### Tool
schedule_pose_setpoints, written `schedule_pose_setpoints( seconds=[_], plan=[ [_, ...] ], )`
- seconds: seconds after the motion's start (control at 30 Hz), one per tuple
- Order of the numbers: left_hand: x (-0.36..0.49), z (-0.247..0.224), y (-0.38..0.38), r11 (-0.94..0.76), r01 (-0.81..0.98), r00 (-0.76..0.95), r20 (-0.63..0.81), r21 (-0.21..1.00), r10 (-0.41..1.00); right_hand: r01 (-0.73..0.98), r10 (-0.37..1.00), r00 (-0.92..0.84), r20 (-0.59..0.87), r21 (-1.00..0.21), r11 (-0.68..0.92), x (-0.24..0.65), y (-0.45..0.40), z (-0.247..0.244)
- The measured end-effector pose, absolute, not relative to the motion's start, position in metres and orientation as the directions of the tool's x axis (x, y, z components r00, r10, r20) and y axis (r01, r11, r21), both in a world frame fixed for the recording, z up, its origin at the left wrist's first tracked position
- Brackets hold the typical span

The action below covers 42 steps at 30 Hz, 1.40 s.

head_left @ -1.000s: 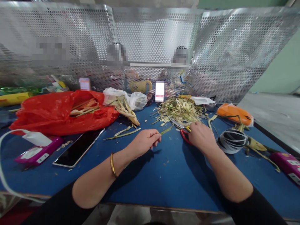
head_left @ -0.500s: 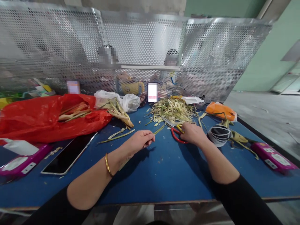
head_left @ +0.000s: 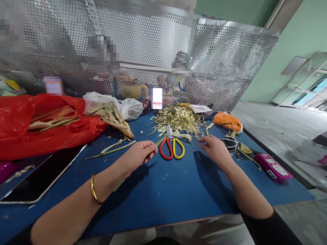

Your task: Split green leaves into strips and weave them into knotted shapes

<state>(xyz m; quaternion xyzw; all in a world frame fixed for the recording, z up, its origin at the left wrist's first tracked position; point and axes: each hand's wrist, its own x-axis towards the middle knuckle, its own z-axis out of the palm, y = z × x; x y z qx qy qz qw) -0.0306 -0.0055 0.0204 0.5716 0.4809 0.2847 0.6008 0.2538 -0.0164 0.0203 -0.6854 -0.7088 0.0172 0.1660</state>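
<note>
I wear a gold-coloured bangle (head_left: 95, 189) (a slim, shiny ring) around my left wrist (head_left: 107, 182). Up the arm from the bangle sits my black left sleeve (head_left: 17, 234); across from the bangle, my black right sleeve (head_left: 274, 228) leaves the forearm (head_left: 246, 190) bare.

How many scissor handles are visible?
2: the red handle, beside the left hand; the yellow handle, right of the red. Any under the shredded pile would be hidden.
</note>
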Motion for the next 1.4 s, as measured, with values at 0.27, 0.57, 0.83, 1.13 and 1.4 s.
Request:
schedule_pose_setpoints(
  seconds=[0.27, 0.57, 0.83, 1.13, 1.4],
  plan=[
    [-0.031, 0.023, -0.007, 0.251, 0.235, 0.401, -0.329, 0.939, 0.855, 0.958, 0.999, -0.053, 0.001, -0.282, 0.051, 0.258, -0.007, -0.006],
    [-0.032, 0.024, -0.004, 0.354, 0.192, 0.414, -0.403, 0.915, 0.816, 0.923, 0.999, 0.012, 0.049, -0.385, 0.008, 0.257, -0.015, -0.006],
    [-0.027, 0.025, -0.009, 0.433, 0.174, 0.448, -0.463, 0.884, 0.765, 0.945, 0.886, -0.319, 0.336, 0.040, 0.325, 0.229, -0.049, -0.001],
    [-0.023, 0.015, -0.016, 0.403, 0.173, 0.539, -0.429, 0.898, 0.725, 0.814, 0.746, -0.567, 0.350, 0.097, 0.573, 0.186, -0.095, 0.001],
    [-0.019, 0.013, -0.021, 0.627, 0.048, 0.704, -0.472, 0.777, 0.531, 0.618, 0.554, -0.754, 0.352, 0.096, 0.780, 0.134, -0.105, 0.002]
  ],
)
